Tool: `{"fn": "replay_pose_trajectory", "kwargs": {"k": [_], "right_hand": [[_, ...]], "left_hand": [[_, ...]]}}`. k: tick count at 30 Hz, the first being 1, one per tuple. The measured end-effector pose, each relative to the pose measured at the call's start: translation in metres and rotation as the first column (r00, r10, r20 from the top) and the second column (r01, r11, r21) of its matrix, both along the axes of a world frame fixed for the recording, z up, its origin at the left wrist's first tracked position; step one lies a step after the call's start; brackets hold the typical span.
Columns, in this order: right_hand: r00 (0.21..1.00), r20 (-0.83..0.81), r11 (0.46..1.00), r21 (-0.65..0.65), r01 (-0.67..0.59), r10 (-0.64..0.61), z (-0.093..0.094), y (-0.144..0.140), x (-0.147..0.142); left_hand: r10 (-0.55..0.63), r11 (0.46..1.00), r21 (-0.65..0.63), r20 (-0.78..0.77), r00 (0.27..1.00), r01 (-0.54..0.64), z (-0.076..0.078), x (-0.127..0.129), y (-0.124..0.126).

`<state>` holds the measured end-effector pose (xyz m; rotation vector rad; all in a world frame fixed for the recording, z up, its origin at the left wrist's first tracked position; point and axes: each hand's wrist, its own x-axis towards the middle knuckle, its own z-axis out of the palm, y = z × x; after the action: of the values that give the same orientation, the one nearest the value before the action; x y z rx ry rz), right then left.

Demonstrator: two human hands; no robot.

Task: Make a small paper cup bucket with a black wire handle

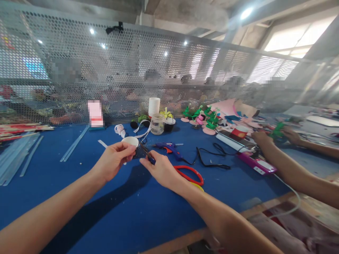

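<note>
While no writing is legible, left hand (113, 160) pinches a white cup (130, 141); right hand (161, 171) is clamped on scissors (147, 154). Blue table (79, 176), mesh screen (79, 77) behind.

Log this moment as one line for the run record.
left hand: grip on white cup | right hand: grip on scissors | blue glue gun lying beyond | surface: blue table
</note>
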<state>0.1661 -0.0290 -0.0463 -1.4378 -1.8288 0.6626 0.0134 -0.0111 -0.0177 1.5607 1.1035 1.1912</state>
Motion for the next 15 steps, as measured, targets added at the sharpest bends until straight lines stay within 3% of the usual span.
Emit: {"fn": "replay_pose_trajectory", "kwargs": {"k": [2, 3, 5, 7, 9, 10, 12, 14, 15], "right_hand": [[1.0, -0.018, 1.0, 0.011, -0.004, 0.004, 0.0, 0.0, 0.0], [1.0, -0.025, 1.0, 0.012, -0.003, 0.003, 0.0, 0.0, 0.0], [0.999, -0.035, 1.0, 0.004, -0.002, 0.002, 0.0, 0.0, 0.001], [0.999, -0.042, 1.0, -0.014, 0.005, -0.006, 0.001, 0.0, 0.001], [0.999, -0.043, 1.0, -0.02, 0.015, -0.016, 0.002, 0.001, 0.002], [0.999, -0.04, 1.0, -0.019, 0.021, -0.021, 0.002, 0.002, 0.002], [0.999, -0.024, 0.999, -0.019, 0.033, -0.034, 0.002, 0.003, 0.002], [0.999, -0.01, 0.998, -0.028, 0.049, -0.049, 0.001, 0.004, 0.002], [0.998, -0.008, 0.998, -0.032, 0.056, -0.056, 0.001, 0.004, 0.001]], "left_hand": [[-0.039, 0.945, -0.303, 0.261, 0.965, 0.121, -0.001, 0.005, -0.001], [-0.038, 0.921, -0.356, 0.324, 0.945, 0.159, -0.001, 0.006, -0.001], [-0.063, 0.933, -0.321, 0.297, 0.953, 0.162, 0.001, 0.005, -0.002], [-0.095, 0.985, -0.135, 0.093, 0.991, 0.107, 0.005, 0.001, -0.002], [-0.059, 0.98, 0.17, -0.224, 0.973, 0.098, 0.01, -0.004, -0.003], [0.003, 0.934, 0.332, -0.38, 0.925, 0.133, 0.012, -0.007, -0.004], [0.187, 0.776, 0.58, -0.587, 0.787, 0.248, 0.015, -0.01, -0.005], [0.353, 0.627, 0.692, -0.662, 0.661, 0.358, 0.015, -0.012, -0.006], [0.405, 0.58, 0.712, -0.673, 0.619, 0.395, 0.016, -0.012, -0.006]]}}
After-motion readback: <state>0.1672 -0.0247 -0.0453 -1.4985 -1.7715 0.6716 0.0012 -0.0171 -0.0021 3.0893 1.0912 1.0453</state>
